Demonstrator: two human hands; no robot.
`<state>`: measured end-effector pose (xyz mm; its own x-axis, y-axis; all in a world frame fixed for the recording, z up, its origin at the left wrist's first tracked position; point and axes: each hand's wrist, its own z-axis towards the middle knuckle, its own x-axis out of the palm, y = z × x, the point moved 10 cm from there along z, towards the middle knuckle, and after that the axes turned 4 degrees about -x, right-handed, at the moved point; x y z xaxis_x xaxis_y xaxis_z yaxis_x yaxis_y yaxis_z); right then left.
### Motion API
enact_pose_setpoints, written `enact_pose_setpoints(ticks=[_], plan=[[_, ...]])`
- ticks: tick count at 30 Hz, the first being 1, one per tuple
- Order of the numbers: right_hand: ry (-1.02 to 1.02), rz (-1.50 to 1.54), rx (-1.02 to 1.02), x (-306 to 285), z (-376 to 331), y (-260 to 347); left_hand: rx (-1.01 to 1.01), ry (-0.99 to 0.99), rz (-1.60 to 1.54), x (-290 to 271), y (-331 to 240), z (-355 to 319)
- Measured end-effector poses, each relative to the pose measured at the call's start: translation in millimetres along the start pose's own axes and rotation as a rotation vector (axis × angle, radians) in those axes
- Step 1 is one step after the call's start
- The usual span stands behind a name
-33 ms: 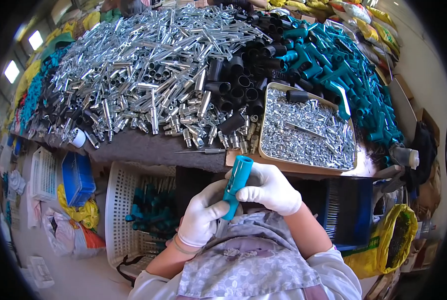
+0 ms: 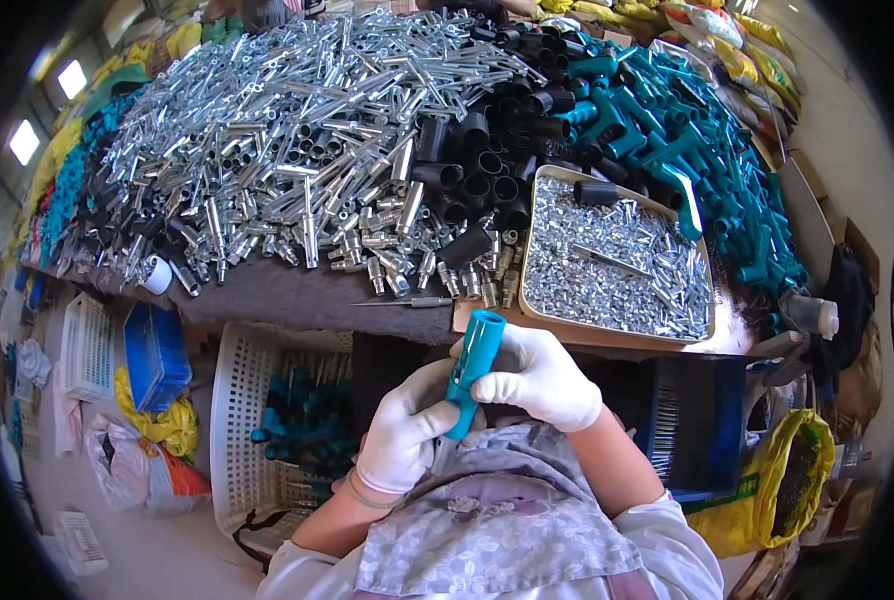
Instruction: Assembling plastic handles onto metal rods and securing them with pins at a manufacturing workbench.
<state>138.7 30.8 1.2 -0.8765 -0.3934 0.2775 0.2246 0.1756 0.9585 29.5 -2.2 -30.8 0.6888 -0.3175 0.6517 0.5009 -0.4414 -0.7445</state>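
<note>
Between my two white-gloved hands is a teal plastic tube-shaped handle (image 2: 480,345), tilted with its hollow upper end pointing away from me. My left hand (image 2: 404,428) grips its lower end, the thumb pressed on its side. Around the middle of the handle my right hand (image 2: 542,378) is closed, thumb in front and fingers behind it. The far fingers of both hands are partly hidden. Just beyond the hands, at the table's edge, lies a thin pointed metal tool (image 2: 407,302). To its right stands a shallow tray (image 2: 619,334) of small metal parts, with a black sleeve (image 2: 594,192) on top.
Metal rods and tubes (image 2: 297,120) are heaped across the table, beside black sleeves (image 2: 482,175) and teal handles (image 2: 687,130). Below the table stand a white perforated basket (image 2: 229,430) holding teal-handled pieces, a blue bin (image 2: 702,430) and a yellow sack (image 2: 767,490).
</note>
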Motion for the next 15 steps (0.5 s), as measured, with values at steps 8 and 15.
enact_pose_setpoints(ticks=[8, 15], plan=[[0.04, -0.036, -0.005, 10, 16, -2, 0.074, -0.181, 0.139, -13, -14, -8], [-0.031, -0.171, -0.06, 13, 23, -9, 0.114, -0.218, 0.195, -20, -13, -10]])
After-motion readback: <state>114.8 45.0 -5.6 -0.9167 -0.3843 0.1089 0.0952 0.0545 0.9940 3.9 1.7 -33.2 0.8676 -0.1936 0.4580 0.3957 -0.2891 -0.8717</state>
